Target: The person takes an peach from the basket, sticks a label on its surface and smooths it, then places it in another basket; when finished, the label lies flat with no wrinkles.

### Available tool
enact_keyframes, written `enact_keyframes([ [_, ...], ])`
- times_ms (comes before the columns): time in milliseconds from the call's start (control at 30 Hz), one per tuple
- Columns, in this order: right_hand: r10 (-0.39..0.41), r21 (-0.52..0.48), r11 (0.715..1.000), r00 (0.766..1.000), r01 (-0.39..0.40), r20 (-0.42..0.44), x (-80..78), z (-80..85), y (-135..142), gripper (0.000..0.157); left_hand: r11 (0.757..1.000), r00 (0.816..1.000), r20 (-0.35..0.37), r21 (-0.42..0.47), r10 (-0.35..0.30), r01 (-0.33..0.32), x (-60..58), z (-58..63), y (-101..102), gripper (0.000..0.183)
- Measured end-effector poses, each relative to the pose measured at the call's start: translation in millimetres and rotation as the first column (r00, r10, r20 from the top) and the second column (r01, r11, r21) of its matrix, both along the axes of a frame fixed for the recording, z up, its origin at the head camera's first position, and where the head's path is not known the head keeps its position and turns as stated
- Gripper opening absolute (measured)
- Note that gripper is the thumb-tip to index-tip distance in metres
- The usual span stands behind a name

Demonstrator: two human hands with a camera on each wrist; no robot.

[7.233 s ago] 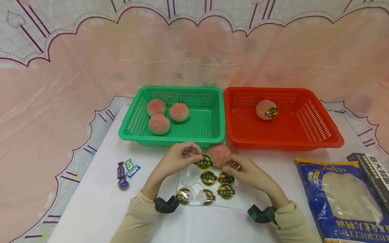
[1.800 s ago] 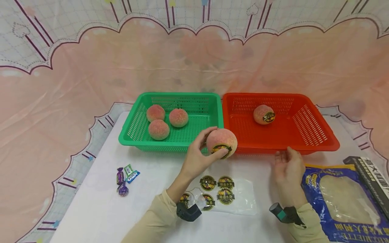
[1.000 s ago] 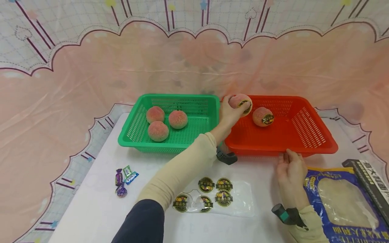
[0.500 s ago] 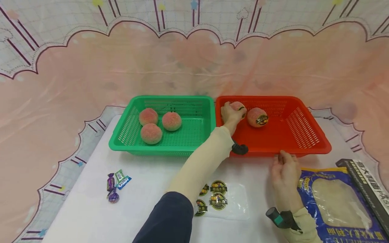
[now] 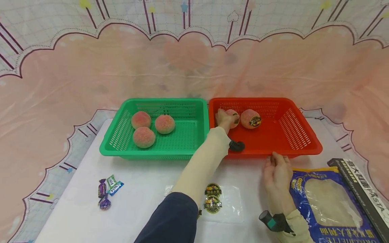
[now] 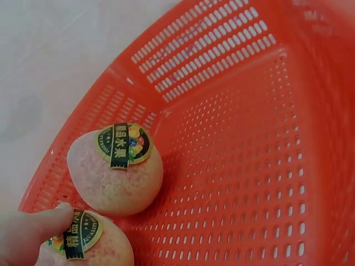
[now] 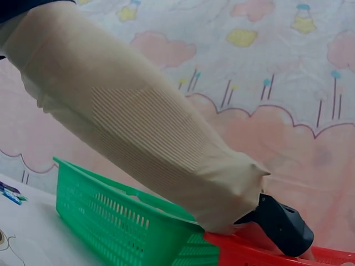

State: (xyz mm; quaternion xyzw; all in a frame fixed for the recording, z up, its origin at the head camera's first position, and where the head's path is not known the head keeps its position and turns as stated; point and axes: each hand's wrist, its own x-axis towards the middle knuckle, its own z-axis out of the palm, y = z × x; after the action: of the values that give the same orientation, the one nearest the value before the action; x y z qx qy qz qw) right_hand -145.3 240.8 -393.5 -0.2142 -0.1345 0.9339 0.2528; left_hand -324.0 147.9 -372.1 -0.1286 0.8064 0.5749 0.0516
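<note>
Your table [image 5: 70, 216] has the red basket [image 5: 273, 135] near its back edge, so go by that. The green basket [image 5: 188, 135] is just left of the red one and your sleeve [image 5: 206, 158] passes over its front corner, so I'd lift that arm up and over on the way out instead of dragging it. The pasta bag [image 5: 332, 202] lies off the red basket's front right, and the sticker sheet [image 5: 231, 202] is out in front of it, partly hidden by your arm.

Your right hand [image 5: 277, 177] is at the red basket's front rim, fingers loosely bent, gripping nothing I can see; can't tell if it touches. Good spot to steady things from imo. Your left hand [image 5: 224, 118] is curled round the held peach [image 6: 111, 252], down inside the red basket's back left.

Looks to me like you're setting it down. The other peach [image 6: 119, 188] is right beside it (can't tell if they touch), so leave it a bit of room or it may roll. Let the floor take the weight, then ease your fingers off. Your thumb overlaps the held one's sticker [image 6: 87, 233], so I'd lift it straight off, since sliding might peel an edge.
</note>
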Motion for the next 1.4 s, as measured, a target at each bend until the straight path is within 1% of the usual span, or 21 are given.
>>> enact_keyframes([
  [167, 0.003, -0.004, 1.000, 1.000, -0.003, -0.015, 1.4, -0.9, -3, 0.017, 1.000, 0.999, 0.037, 0.014, -0.018, 0.018, 1.6, -0.3, -5, 0.055],
  [267, 0.009, -0.007, 1.000, 1.000, -0.009, -0.021, 2.6, -1.0, -3, 0.017, 0.997, 0.997, 0.064, 0.071, -0.032, 0.027, -0.3, -1.4, -5, 0.056],
  [367, 0.010, -0.010, 1.000, 0.999, -0.010, -0.033, 2.9, -0.3, -2, 0.016, 0.991, 0.995, 0.086, 0.129, -0.049, 0.038, -1.4, 1.3, -6, 0.059],
  [500, 0.045, -0.012, 0.999, 0.998, -0.046, -0.044, 4.2, 1.6, -1, 0.017, 0.974, 0.990, 0.083, 0.205, -0.112, 0.093, 1.4, 11.5, -11, 0.070],
  [533, 0.058, -0.011, 0.998, 0.997, -0.059, -0.041, 5.2, 2.1, 0, 0.017, 0.967, 0.988, 0.073, 0.225, -0.137, 0.117, 3.1, 14.9, -14, 0.073],
  [600, 0.080, -0.017, 0.997, 0.996, -0.080, -0.044, 7.6, 2.9, 0, 0.019, 0.945, 0.978, 0.059, 0.275, -0.200, 0.176, 7.7, 21.7, -20, 0.077],
  [700, 0.098, -0.033, 0.995, 0.994, -0.099, -0.042, 11.7, 2.9, -1, 0.020, 0.906, 0.955, 0.014, 0.322, -0.296, 0.276, 20.7, 31.2, -37, 0.080],
  [767, 0.113, -0.043, 0.993, 0.993, -0.114, -0.026, 13.6, 1.8, -3, 0.021, 0.873, 0.936, -0.037, 0.348, -0.351, 0.341, 33.4, 34.8, -52, 0.075],
  [800, 0.124, -0.045, 0.991, 0.992, -0.125, -0.010, 14.7, 1.0, -5, 0.023, 0.851, 0.926, -0.069, 0.374, -0.371, 0.369, 40.6, 34.7, -61, 0.070],
  [867, 0.151, -0.036, 0.988, 0.988, -0.150, 0.029, 16.8, -0.8, -11, 0.026, 0.790, 0.908, -0.138, 0.453, -0.395, 0.412, 57.1, 33.4, -79, 0.059],
  [933, 0.175, 0.001, 0.985, 0.982, -0.175, 0.076, 19.6, -2.3, -19, 0.029, 0.718, 0.882, -0.209, 0.516, -0.423, 0.467, 74.9, 29.3, -98, 0.047],
  [967, 0.173, 0.016, 0.984, 0.981, -0.175, 0.090, 21.2, -2.5, -23, 0.028, 0.686, 0.872, -0.234, 0.544, -0.429, 0.483, 84.2, 26.3, -108, 0.041],
  [1033, 0.169, 0.068, 0.982, 0.981, -0.176, 0.095, 24.9, -1.9, -30, 0.027, 0.644, 0.861, -0.258, 0.578, -0.439, 0.502, 103.4, 19.7, -127, 0.034],
  [1067, 0.161, 0.099, 0.981, 0.983, -0.169, 0.087, 26.8, -1.5, -33, 0.022, 0.636, 0.858, -0.258, 0.584, -0.444, 0.505, 112.7, 15.6, -136, 0.033],
  [1100, 0.147, 0.144, 0.977, 0.986, -0.157, 0.076, 28.6, -0.5, -37, 0.019, 0.632, 0.859, -0.251, 0.592, -0.447, 0.501, 121.8, 10.9, -145, 0.033],
  [1133, 0.136, 0.187, 0.972, 0.989, -0.144, 0.054, 29.9, 0.5, -40, 0.016, 0.633, 0.866, -0.237, 0.601, -0.441, 0.487, 130.3, 6.2, -153, 0.034],
  [1200, 0.136, 0.290, 0.948, 0.991, -0.132, 0.007, 31.4, 3.3, -45, 0.010, 0.634, 0.887, -0.202, 0.635, -0.416, 0.442, 145.8, -3.1, -168, 0.037],
  [1267, 0.159, 0.371, 0.919, 0.987, -0.135, -0.034, 30.1, 7.0, -49, 0.009, 0.630, 0.910, -0.172, 0.672, -0.379, 0.389, 157.8, -12.5, -180, 0.037],
  [1333, 0.204, 0.423, 0.893, 0.977, -0.157, -0.069, 25.9, 11.8, -52, 0.010, 0.627, 0.934, -0.161, 0.704, -0.318, 0.334, 166.0, -20.9, -191, 0.031],
  [1367, 0.232, 0.448, 0.877, 0.970, -0.174, -0.077, 22.8, 14.4, -54, 0.011, 0.619, 0.949, -0.160, 0.726, -0.273, 0.300, 168.9, -24.9, -196, 0.027],
  [1400, 0.258, 0.472, 0.860, 0.963, -0.192, -0.078, 19.2, 17.0, -55, 0.011, 0.605, 0.963, -0.155, 0.753, -0.221, 0.260, 170.7, -28.9, -201, 0.022],
])
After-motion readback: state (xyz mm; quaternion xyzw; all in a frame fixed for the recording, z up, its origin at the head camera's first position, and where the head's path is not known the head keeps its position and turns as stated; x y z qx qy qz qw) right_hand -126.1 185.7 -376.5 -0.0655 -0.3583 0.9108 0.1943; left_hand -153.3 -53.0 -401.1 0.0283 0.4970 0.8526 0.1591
